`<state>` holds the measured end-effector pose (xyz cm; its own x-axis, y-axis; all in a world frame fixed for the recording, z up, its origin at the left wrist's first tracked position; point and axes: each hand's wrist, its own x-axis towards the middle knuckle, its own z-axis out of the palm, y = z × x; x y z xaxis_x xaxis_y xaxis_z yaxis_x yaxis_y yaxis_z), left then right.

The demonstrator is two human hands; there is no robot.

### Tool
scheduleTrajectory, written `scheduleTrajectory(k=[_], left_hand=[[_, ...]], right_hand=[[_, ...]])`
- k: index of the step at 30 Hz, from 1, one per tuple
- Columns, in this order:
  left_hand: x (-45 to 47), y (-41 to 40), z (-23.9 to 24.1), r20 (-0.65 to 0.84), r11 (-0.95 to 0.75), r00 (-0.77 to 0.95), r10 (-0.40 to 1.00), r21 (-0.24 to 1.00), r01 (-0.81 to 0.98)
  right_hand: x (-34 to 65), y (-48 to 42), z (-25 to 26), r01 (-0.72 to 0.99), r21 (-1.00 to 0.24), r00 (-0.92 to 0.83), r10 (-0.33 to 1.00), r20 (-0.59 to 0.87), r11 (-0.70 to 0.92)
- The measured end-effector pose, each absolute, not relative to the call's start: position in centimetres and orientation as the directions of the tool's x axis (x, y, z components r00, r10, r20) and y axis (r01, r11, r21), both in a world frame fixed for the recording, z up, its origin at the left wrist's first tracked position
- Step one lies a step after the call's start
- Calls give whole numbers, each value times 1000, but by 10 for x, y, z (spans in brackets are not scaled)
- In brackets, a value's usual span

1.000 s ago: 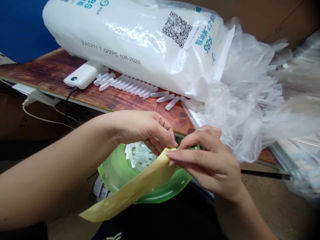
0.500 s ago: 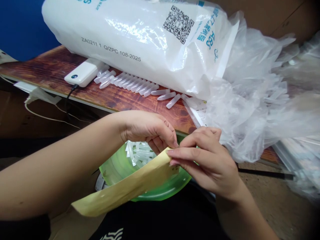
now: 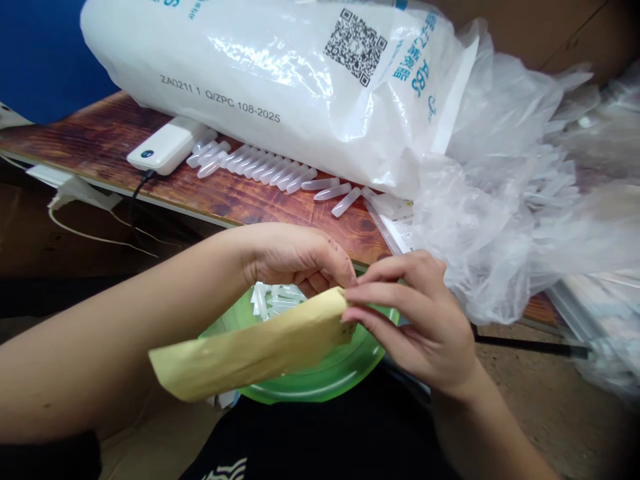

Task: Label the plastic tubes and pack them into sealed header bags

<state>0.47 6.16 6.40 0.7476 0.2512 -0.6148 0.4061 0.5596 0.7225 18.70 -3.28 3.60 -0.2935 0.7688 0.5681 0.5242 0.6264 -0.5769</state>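
My right hand (image 3: 417, 320) pinches the upper right end of a yellow paper-like strip (image 3: 245, 350). The strip is curved and slants down to the left, over a green bowl (image 3: 320, 387). My left hand (image 3: 305, 260) is closed, its fingertips meeting those of my right hand just above the strip's end. What lies between the left fingertips is hidden. Inside the bowl, partly covered by my hand and the strip, are many whitish translucent slips of plastic (image 3: 277, 298).
Translucent nail-shaped tips (image 3: 270, 168) lie in a row on the wooden table (image 3: 165, 190), beside a white power bank (image 3: 165, 147) with a black cable. Behind them rests a big white printed bag (image 3: 240, 67). Crumpled clear plastic bags (image 3: 480, 227) pile up at right.
The strip's free left end has risen and the strip lies flatter. My right fingertips have shifted slightly right and their grip has changed a little. My left hand has hardly moved.
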Motion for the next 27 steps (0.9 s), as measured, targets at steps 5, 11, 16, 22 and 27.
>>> scheduleTrajectory(k=[5,11,16,22,27], left_hand=[[5,58,75,-557,546,694,457,791,275],[5,49,80,-477,489,674,564,851,193],[6,37,80,-448,341,703,552,891,300],[8,9,71,-363,411,528,768,911,29],[7,-4,62,-289,379,469,834,919,-108]], right_hand=[[187,-36,27,182,-954,-43,971,235,239],[188,-38,30,-103,-994,15,999,30,31],[190,-40,41,-22,-996,100,991,86,89],[222,-47,55,-158,-987,-48,998,-30,-37],[231,-50,51,-348,-937,35,999,-41,-26]])
